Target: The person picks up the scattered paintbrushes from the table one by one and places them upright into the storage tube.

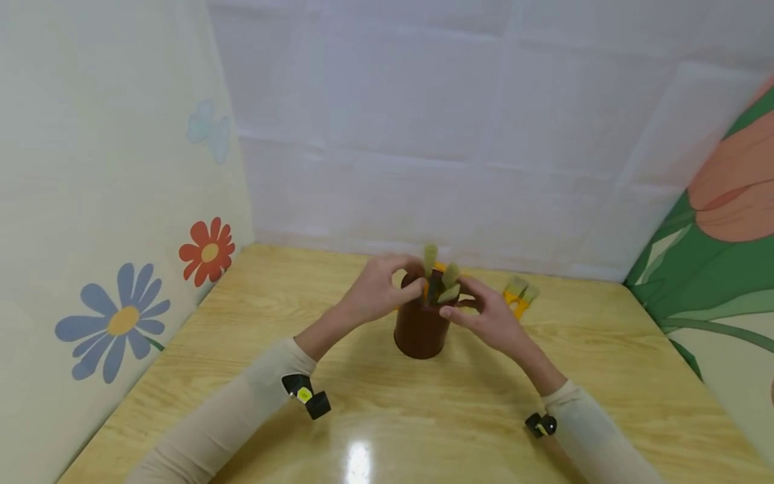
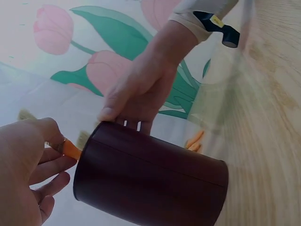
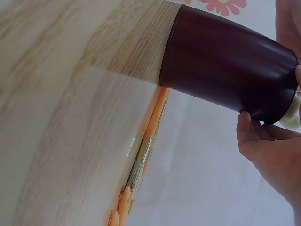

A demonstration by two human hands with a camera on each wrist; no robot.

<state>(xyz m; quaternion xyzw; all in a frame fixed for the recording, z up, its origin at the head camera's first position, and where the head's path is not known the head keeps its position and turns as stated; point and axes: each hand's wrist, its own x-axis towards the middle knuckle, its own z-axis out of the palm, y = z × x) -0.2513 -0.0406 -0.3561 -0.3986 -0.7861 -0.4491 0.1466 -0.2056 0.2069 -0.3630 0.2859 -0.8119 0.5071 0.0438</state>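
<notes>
Head view: dark brown cylindrical cup point(image 1: 421, 329) stands upright mid-table on the wooden table point(image 1: 387, 417), a bit toward the back wall; several brushes point(image 1: 440, 279) with orange handles and pale bristles stick up out of it; left hand point(image 1: 377, 292) at the cup's left rim, fingers curled, thumb and fingertips pinching a brush at the rim; right hand point(image 1: 486, 316) at the cup's right rim, thumb and forefinger closed near the bristles of another brush; exact contact there is hard to read; two more loose brushes point(image 1: 519, 296) lie on the table just right of the right hand, near the back wall; beige sleeves on both arms, small black wrist cameras on each; flower decals point(image 1: 205, 252) on the left wall panel, tulip print on the right panel.

Left wrist view: cup point(image 2: 150, 181) fills the lower frame; left hand point(image 2: 28, 169) at its mouth, fingers curled together around an orange brush handle point(image 2: 71, 149); right hand point(image 2: 141, 94) on the far side of the rim, fingers bent down over the edge; whether it grips anything cannot be told here.

Right wrist view: cup point(image 3: 225, 70) seen from the side, base on the table point(image 3: 70, 94); right hand point(image 3: 268, 150) fingertips touching the cup's rim, fingers lightly curled; loose brushes point(image 3: 146, 155) lying on the table beyond the cup, orange handle and metal ferrule visible.
</notes>
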